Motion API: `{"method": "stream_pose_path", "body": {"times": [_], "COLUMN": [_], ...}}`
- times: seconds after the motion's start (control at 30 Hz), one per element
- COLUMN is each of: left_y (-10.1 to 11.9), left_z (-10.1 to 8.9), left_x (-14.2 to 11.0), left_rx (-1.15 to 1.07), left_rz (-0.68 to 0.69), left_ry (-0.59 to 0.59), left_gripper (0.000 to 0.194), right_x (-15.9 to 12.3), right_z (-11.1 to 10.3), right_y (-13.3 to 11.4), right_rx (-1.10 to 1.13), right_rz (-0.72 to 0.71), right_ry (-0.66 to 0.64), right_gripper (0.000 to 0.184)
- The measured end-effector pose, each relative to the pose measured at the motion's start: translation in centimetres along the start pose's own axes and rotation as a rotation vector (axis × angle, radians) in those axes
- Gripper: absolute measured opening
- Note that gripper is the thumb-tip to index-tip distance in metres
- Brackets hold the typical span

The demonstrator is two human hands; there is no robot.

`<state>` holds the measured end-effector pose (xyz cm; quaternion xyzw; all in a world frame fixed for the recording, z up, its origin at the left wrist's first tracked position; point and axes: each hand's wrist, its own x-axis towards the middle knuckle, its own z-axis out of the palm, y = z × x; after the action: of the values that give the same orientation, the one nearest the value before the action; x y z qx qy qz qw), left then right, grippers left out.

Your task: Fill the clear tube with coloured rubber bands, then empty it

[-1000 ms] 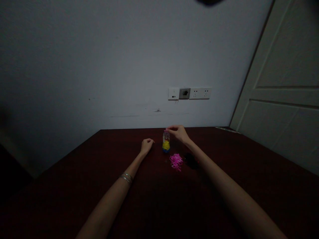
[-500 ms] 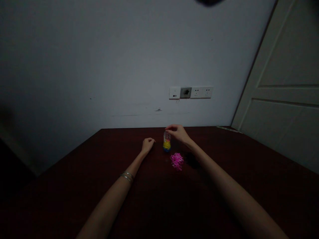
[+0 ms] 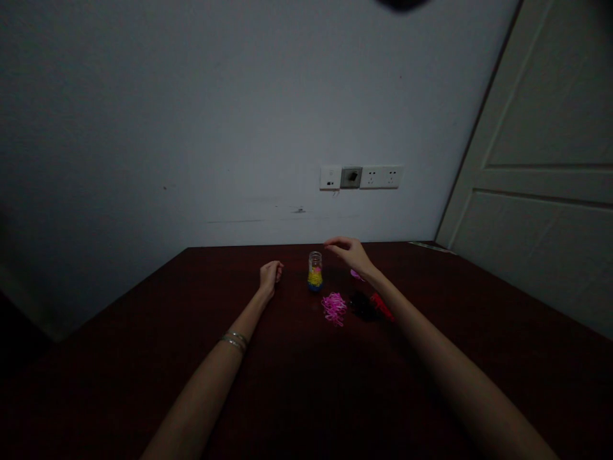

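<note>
A small clear glass jar (image 3: 315, 259) stands upright on the dark red table, with blue at the bottom, yellow above it and a little pink on top. My right hand (image 3: 352, 254) hovers just right of the jar's mouth, apart from it. Its thumb and fingers are curved, the tips slightly apart, with nothing visible between them. To the jar's left, my left hand (image 3: 271, 276) rests on the table in a loose fist. In front of the jar lies a pile of pink rubber bands (image 3: 334, 308).
Beside the pink pile lie a black pile (image 3: 364, 306) and a red pile (image 3: 382, 306), the red partly behind my right forearm. A purple bit (image 3: 356, 275) shows under my right wrist. Wall sockets (image 3: 380, 177) sit above the table (image 3: 297, 396); a white door (image 3: 536, 191) is at right.
My right hand has moved off the jar's mouth to the right. My left hand has drawn away leftward and curled. Red and purple pieces have come into sight by my right arm.
</note>
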<state>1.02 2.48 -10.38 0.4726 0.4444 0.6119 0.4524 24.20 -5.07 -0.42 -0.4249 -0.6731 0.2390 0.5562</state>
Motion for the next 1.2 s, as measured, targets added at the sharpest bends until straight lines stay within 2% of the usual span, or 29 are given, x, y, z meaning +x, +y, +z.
{"method": "stream_pose_path", "body": {"times": [0.17,0.27,0.37,0.47,0.53,0.6,0.7,0.8,0.83,0.87,0.93,1.03,1.2], "left_y": [0.3,0.8,2.4,5.3,7.7,9.9,12.0,11.5,10.8,10.0,8.3,6.3,5.1], "left_z": [-0.1,0.3,0.9,2.0,3.0,4.2,5.9,6.7,6.7,6.6,6.3,5.9,5.8], "left_x": [-0.3,-0.6,-0.5,-0.9,-2.1,-4.4,-9.3,-13.6,-14.5,-15.1,-15.5,-15.1,-14.3], "left_rx": [-0.142,-0.130,-0.113,-0.023,0.051,0.115,0.304,0.635,0.774,0.913,1.132,1.283,1.312], "left_rz": [-0.029,0.015,0.103,0.286,0.441,0.558,0.648,0.603,0.561,0.505,0.391,0.308,0.300], "left_ry": [0.034,0.116,0.193,0.166,0.078,-0.071,-0.369,-0.741,-0.814,-0.861,-0.883,-0.857,-0.830], "left_gripper": [0.021,0.022,0.023,0.026,0.031,0.036,0.037,0.022,0.013,0.014,0.031,0.048,0.045], "right_x": [-0.8,-0.9,-0.5,-0.1,0.1,0.2,0.2,0.1,0.1,0.1,0.1,0.1,0.0], "right_z": [-2.9,-4.2,-4.7,-4.4,-4.1,-3.8,-3.7,-3.7,-3.7,-3.7,-3.6,-3.4,-3.3], "right_y": [0.8,1.0,1.2,1.7,2.2,2.7,3.2,3.2,3.2,3.2,3.3,3.6,4.0], "right_rx": [0.015,0.042,0.078,0.108,0.124,0.130,0.123,0.108,0.101,0.096,0.090,0.079,0.052], "right_rz": [0.067,0.116,0.136,0.114,0.096,0.089,0.082,0.074,0.077,0.081,0.082,0.067,0.055], "right_ry": [0.096,0.141,0.153,0.155,0.154,0.145,0.121,0.114,0.112,0.108,0.096,0.082,0.063], "right_gripper": [0.026,0.030,0.031,0.034,0.036,0.039,0.040,0.040,0.040,0.040,0.040,0.040,0.038]}}
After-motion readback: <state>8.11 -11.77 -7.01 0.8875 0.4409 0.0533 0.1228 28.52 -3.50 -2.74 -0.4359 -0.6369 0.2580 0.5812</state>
